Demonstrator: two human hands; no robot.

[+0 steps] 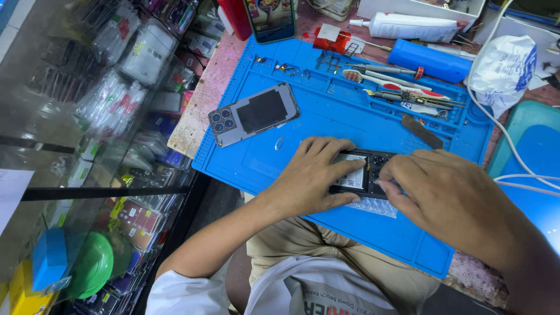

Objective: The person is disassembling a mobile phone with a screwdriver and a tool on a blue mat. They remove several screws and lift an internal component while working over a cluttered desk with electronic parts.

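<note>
Opened phone (359,175) lying flat near the middle of the blue mat (326,116), battery side up, over a scrap of clear plastic. Left hand (312,178) pressed flat on its left half, fingers spread, pinning rather than gripping. Right hand (452,195) at its right end, fingertips pinched together on something too small to make out.

Risks, as a judgement: tiny screws in the far trays rolling off if the mat gets nudged; a slip of the pinched fingers scratching the board or straining a thin cable; too much pressure from the flat palm on the battery.

Detached back cover (254,115) lying far left on the mat. Tweezers and screwdrivers (402,87) along the far edge, a white glue tube (408,26) beyond. Worn pink surface (213,87) under the mat; glass display case (87,116) of packaged accessories to the left.
</note>
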